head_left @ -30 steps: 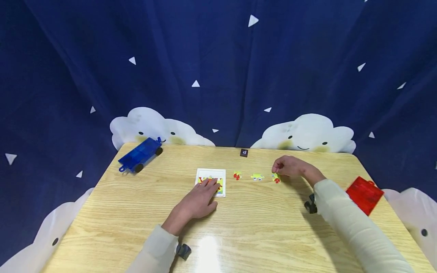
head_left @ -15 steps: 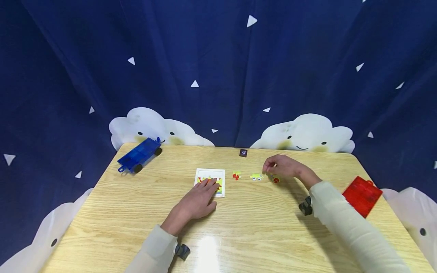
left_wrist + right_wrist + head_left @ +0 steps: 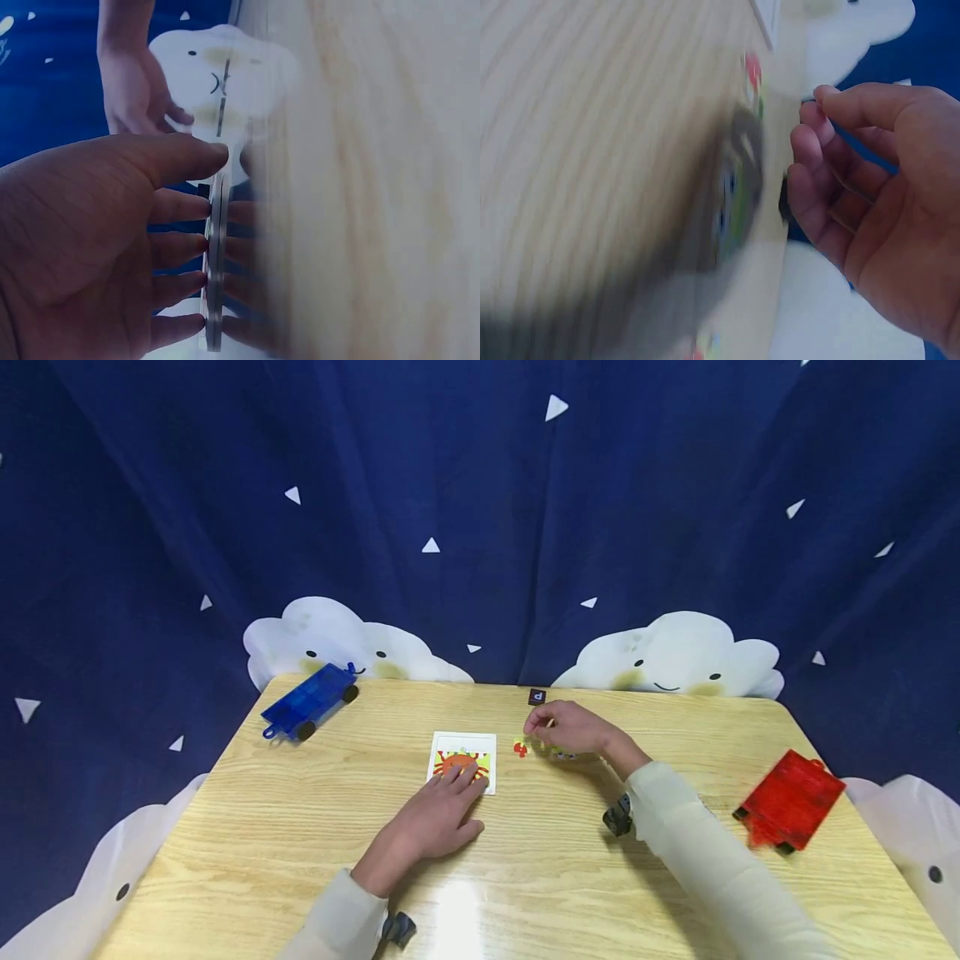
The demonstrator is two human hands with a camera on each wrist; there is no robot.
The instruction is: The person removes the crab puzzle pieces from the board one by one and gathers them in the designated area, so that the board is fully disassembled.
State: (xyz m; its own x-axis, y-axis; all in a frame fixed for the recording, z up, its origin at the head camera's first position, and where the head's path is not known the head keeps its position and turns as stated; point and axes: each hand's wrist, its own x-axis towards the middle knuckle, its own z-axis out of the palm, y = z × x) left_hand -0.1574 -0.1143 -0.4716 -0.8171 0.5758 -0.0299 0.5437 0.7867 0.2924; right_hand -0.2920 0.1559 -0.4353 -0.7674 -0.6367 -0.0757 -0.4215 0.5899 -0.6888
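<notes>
My left hand (image 3: 438,814) lies with its fingertips on a white puzzle tray (image 3: 465,741) that holds a picture of a crab (image 3: 456,762). Seen edge-on in the left wrist view, the tray (image 3: 215,300) has straight fingers touching its face and the thumb raised above the table. My right hand (image 3: 573,728) hovers over loose puzzle pieces, fingers loosely curled; the right wrist view shows nothing in the right hand (image 3: 885,172). A red and yellow puzzle piece (image 3: 521,748) lies just left of its fingertips. Beneath the hand is a green-yellow puzzle piece (image 3: 736,210), partly hidden in the head view.
A blue toy wagon (image 3: 311,700) stands at the back left of the wooden table (image 3: 300,827). On the right is a red toy wagon (image 3: 795,797). A small dark tile with a letter (image 3: 537,696) lies near the back edge, before the blue curtain (image 3: 480,485).
The right hand has moved left across the row of loose puzzle pieces, from the rightmost one toward the leftmost. The left hand has slid slightly back, uncovering more of the crab.
</notes>
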